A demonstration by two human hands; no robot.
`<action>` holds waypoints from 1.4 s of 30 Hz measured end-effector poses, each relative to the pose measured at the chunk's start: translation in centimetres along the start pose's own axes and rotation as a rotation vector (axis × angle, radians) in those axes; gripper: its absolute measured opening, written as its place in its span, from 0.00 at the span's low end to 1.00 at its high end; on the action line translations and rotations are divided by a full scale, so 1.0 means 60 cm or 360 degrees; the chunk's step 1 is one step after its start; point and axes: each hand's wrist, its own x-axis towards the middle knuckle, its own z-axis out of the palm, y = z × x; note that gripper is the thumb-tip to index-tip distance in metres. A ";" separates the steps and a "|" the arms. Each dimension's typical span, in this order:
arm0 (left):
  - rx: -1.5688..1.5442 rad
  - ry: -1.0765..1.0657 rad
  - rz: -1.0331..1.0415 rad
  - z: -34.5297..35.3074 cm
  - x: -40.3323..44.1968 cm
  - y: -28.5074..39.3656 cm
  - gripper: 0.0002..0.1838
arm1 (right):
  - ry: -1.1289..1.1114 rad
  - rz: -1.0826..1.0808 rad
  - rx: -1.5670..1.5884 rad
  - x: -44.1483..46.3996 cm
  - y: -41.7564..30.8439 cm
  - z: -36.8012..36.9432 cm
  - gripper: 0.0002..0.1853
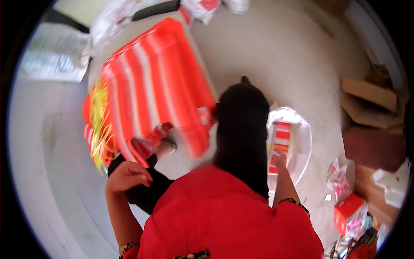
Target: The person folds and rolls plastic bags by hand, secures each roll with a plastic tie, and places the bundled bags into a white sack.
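Note:
My left hand (129,176) hovers over my left leg with fingers loosely curled, just below the hanging edge of a red-and-white striped material (151,82); nothing shows in it. The striped material is draped over a surface in front of me. A bunch of yellow strands (100,121) hangs at its left side. My right hand (279,159) reaches into a white-lined basket (305,146) beside my right leg. Its fingers are at a red-and-white striped bundle (282,136) lying inside. Whether they grip it is too small to tell.
Cardboard boxes (371,95) stand at the right. Below them are a red box (348,207) and plastic packets (339,179). White plastic bags (202,8) lie at the top. A transparent printed sheet (56,54) is at the upper left.

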 end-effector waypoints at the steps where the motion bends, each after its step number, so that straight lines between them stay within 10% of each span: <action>1: -0.0004 0.0319 -0.0120 -0.019 -0.036 -0.022 0.08 | -0.0021 -0.0076 0.0058 0.009 -0.015 -0.011 0.23; 6: 0.1503 0.1575 -0.0312 -0.081 -0.126 -0.225 0.08 | 0.0223 -0.0293 0.0326 0.119 -0.037 -0.033 0.24; 12: 0.1630 0.2450 0.0218 -0.018 -0.052 -0.299 0.11 | 0.0124 -0.0157 0.1206 0.130 -0.327 -0.172 0.20; 24: 0.1659 0.2172 0.0316 0.016 -0.055 -0.258 0.09 | -0.0027 -0.1380 0.0979 -0.129 -0.757 -0.241 0.15; 28: 0.1649 0.2028 0.0211 0.026 -0.069 -0.234 0.11 | 0.0317 -0.2032 0.0061 -0.190 -0.798 -0.219 0.15; 42: 0.1684 0.2046 0.0002 -0.009 -0.031 -0.256 0.05 | 0.0286 -0.1797 0.0067 -0.181 -0.795 -0.228 0.11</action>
